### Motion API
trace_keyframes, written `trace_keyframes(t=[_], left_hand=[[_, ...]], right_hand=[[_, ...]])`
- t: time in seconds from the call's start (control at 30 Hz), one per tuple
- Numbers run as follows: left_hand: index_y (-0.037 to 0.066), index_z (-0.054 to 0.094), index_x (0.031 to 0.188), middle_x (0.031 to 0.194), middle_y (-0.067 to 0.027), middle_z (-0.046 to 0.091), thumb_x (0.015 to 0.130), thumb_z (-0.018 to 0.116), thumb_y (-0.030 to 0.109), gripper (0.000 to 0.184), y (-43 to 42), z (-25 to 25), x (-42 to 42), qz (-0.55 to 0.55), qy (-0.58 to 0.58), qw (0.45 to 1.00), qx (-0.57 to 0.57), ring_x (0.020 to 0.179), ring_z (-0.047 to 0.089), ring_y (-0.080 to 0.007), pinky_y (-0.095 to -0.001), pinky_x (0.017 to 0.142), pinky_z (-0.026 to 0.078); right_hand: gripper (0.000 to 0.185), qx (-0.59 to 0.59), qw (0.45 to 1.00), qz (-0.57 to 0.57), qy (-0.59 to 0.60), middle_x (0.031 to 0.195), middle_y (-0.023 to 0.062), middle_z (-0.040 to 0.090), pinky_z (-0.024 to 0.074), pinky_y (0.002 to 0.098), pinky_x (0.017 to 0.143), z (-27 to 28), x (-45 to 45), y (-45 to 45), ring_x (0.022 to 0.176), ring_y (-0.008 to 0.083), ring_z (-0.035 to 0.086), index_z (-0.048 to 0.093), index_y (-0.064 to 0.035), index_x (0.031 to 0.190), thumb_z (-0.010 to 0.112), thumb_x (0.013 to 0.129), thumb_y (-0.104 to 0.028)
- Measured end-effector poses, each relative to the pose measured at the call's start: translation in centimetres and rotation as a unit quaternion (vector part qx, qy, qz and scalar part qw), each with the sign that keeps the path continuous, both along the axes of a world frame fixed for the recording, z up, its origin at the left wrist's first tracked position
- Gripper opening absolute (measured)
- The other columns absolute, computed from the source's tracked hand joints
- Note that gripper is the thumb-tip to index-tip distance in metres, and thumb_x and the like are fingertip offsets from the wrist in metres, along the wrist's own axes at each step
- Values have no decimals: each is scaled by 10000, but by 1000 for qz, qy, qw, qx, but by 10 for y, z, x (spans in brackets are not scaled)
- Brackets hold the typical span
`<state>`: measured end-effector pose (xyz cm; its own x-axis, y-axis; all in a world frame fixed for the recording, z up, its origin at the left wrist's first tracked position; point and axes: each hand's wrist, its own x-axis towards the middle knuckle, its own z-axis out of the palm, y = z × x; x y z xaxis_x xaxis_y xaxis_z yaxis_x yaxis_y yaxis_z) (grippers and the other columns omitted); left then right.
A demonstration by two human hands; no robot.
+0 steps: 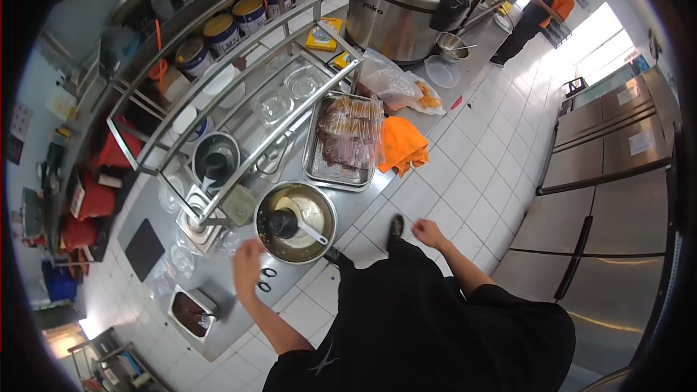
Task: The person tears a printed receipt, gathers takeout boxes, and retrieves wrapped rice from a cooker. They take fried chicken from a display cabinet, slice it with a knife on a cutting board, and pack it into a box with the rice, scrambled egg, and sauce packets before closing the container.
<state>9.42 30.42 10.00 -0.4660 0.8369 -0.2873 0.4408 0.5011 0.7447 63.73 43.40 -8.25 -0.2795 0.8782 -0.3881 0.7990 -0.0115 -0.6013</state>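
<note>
My left hand (247, 265) is over the steel counter, left of a wide steel pan (317, 248); its fingers are blurred and I cannot tell if it holds anything. A black ladle (283, 223) with a pale handle rests in the pan, in cream-coloured residue. Close to my left wrist lie black-handled scissors (266, 280). Thin clear plastic (229, 242) lies just beyond the fingers. My right hand (430, 234) hangs above the tiled floor, away from the counter, loosely closed with nothing visible in it. Beyond the pan, a metal tray (319, 167) carries several clear packets of brown food (352, 127).
A raised metal rack (239, 91) spans the counter. Behind the tray are an orange cloth (403, 145) and a large steel cooker (392, 18). A steel container of dark sauce (192, 313) stands at the near left. Refrigerators (595, 196) line the right; a person (548, 3) stands far back.
</note>
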Motion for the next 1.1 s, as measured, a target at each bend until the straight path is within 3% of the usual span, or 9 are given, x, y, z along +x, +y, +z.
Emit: trace_keyframes(t=[0.13,0.2,0.43,0.6,0.67,0.73,0.83,0.87,1.1], left_hand=[[-18,703,990,754,-21,662,1027,572,266,315,68,71,99,-279,-245,928,31,675,556,-76,-265,624,464],[8,631,862,708,-23,577,1037,529,245,312,106,102,166,-371,-249,894,6,670,523,-108,-288,635,447],[45,531,1105,878,-96,564,908,459,26,210,204,33,455,-571,-292,764,74,802,537,-237,-373,731,450],[62,617,1140,1051,-185,626,854,512,111,308,224,-121,595,-644,144,750,-51,1001,619,-363,-469,884,493],[52,678,1076,1083,-224,651,842,527,160,298,227,-176,604,-616,118,770,-117,1048,628,-393,-497,916,506],[33,710,1000,1084,-258,675,842,541,192,281,229,-271,596,-541,87,822,-155,1060,636,-423,-528,907,509],[-33,706,1105,1238,-278,641,824,569,275,438,208,-244,565,-375,48,883,-278,1203,604,-403,-502,990,492],[-25,711,1105,1264,-282,626,827,573,314,459,192,-345,543,-307,98,885,-337,1224,595,-388,-495,1006,478],[70,736,1109,1176,-170,708,837,570,263,372,226,-308,561,-169,62,858,-480,1132,657,-329,-452,930,504]], right_hand=[[577,-141,962,-177,-153,573,145,661,532,412,597,-85,131,-101,543,249,660,698,-23,618,627,893,-526],[642,-176,942,-249,-143,695,255,683,543,486,693,-77,172,-141,684,373,699,713,65,732,547,946,-517],[421,-81,855,-505,89,561,75,479,414,405,331,-120,299,-197,410,228,497,497,-20,643,507,960,-296],[174,-164,773,-576,209,580,14,443,379,324,328,-101,355,-193,414,126,416,504,-93,689,500,862,-115],[44,-193,752,-584,238,636,34,504,388,302,362,-99,379,-191,452,127,464,553,-78,809,558,800,-35],[280,-230,738,-600,205,691,59,554,413,293,392,-80,395,-176,485,149,517,560,-32,1052,613,778,-10],[449,-244,770,-557,193,784,110,648,437,288,421,-84,445,-162,546,175,597,504,1,1205,672,789,-6],[431,-242,779,-546,191,798,119,663,438,287,423,-80,460,-153,553,176,607,512,3,1194,675,795,-7],[406,-254,806,-516,142,785,71,694,491,339,533,-80,595,-67,645,184,669,555,-73,1171,694,789,-75]])
